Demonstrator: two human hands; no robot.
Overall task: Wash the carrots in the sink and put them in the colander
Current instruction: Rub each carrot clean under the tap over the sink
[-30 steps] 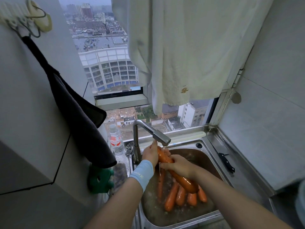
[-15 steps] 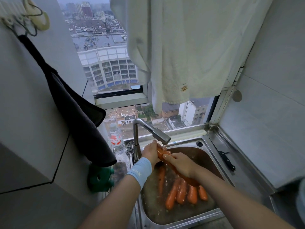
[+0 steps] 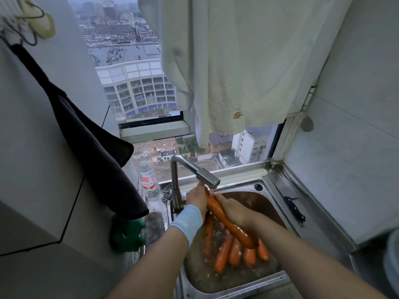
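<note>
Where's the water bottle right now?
Head view, left of centre: the water bottle stands upright by the window, just left of the faucet, beside the hanging dark cloth.

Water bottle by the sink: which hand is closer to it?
Left. The left hand grips the carrot just right of the bottle; the right hand is farther right.

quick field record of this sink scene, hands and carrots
left hand: grips upper end of held carrot
right hand: wraps its middle
held carrot: tilted, upper end just below faucet spout
loose carrots: several, lying in sink
colander: not in view
water bottle: upright, left of faucet
</note>
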